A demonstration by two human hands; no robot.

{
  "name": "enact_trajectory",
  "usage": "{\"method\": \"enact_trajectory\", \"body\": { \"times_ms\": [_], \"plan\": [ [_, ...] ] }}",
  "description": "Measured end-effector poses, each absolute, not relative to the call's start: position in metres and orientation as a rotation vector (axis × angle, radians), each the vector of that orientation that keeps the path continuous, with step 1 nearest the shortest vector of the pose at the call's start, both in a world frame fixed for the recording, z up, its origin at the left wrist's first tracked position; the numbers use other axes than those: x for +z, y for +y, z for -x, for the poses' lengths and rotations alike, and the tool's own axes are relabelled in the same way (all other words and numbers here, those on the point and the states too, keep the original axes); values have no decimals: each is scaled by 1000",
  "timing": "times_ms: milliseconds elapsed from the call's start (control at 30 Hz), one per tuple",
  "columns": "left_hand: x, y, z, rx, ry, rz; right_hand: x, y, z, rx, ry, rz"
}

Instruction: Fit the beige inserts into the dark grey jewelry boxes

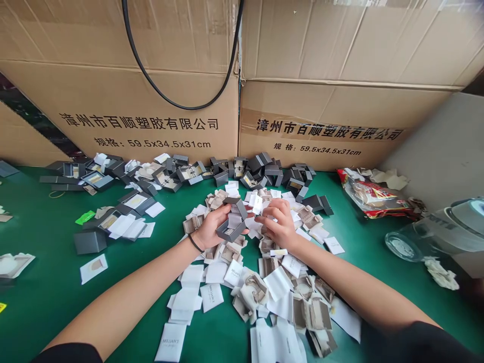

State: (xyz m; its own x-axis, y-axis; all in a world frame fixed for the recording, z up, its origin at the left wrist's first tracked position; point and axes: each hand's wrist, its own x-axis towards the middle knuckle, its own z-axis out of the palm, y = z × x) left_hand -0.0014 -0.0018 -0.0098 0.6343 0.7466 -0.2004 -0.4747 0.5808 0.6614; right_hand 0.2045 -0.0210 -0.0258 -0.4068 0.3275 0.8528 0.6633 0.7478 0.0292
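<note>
My left hand (210, 227) grips a small dark grey gift box (233, 228), its hinged lid raised and a white paper piece showing inside. Just to the right of the box hovers my right hand (279, 222), fingers loosely bent and apart; I see nothing in them, though the thumb side is partly hidden. Beneath both hands spreads a heap of torn beige box inserts (254, 290) and white cards, some printed "BRILLIANCE", such as the card (212, 296).
More dark grey boxes (264, 169) lie along the back, before the printed cartons (151, 116). Opened boxes and white papers (128, 227) sit at left. A red snack bag (372, 196) and a clear bottle (434, 232) lie at right. A black cable (192, 107) hangs above.
</note>
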Motion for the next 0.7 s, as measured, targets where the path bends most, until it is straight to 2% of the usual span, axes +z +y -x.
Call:
{"method": "enact_trajectory", "body": {
  "times_ms": [233, 700],
  "plan": [
    [-10, -3, 2, 694, 546, -601, -26, -25, -204, -472, -2150, 634],
    [-4, -5, 0, 827, 640, -656, -27, -24, -199, -22, -2043, 803]
  ]
}}
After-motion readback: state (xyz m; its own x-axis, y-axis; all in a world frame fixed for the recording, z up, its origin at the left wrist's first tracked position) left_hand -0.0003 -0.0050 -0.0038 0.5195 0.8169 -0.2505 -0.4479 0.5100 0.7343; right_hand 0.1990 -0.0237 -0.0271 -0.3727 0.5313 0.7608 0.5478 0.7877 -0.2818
